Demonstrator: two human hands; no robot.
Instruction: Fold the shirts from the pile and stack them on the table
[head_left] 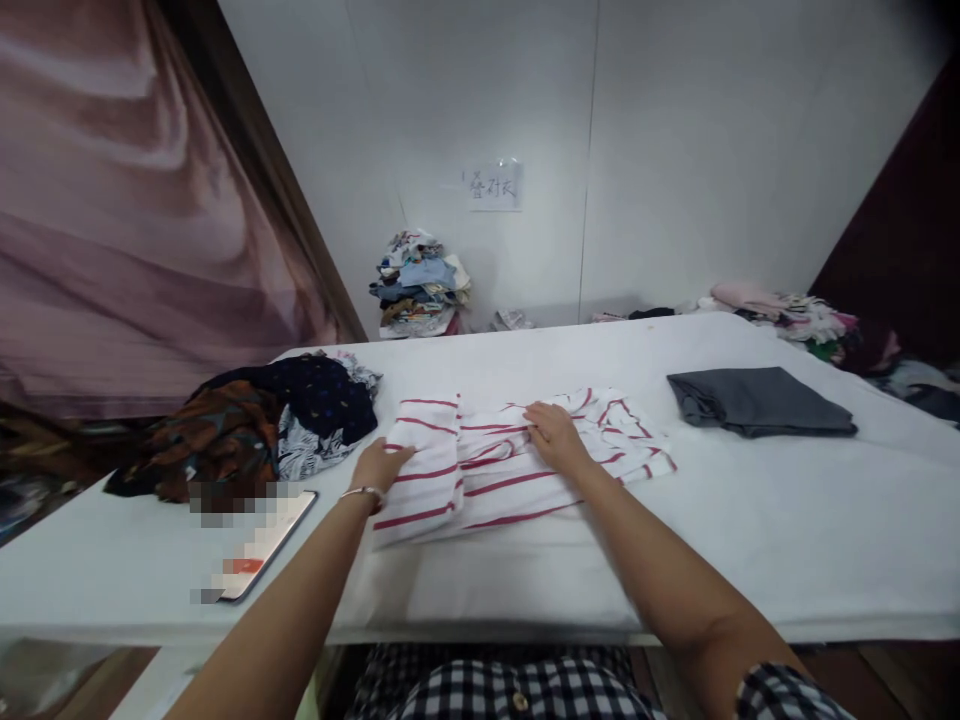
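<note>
A white shirt with dark red stripes [427, 500] lies lengthwise across the table, its left end folded over into a flat panel. Its right end is loose and crumpled. My left hand [379, 468], a bracelet on its wrist, grips the left edge of the folded panel, the thumb lying over the cloth; its other fingers are partly hidden. My right hand [553, 436] rests on the middle of the shirt near its far edge, fingers stretched out over the fabric.
Dark and patterned clothes [225, 430] are heaped at left, near a phone [270, 545]. A folded dark grey garment [761, 402] lies at right on the white-covered table [787, 540]. Stacked clothes [424, 285] stand behind the table, and more clothes [787, 312] lie beyond its right edge.
</note>
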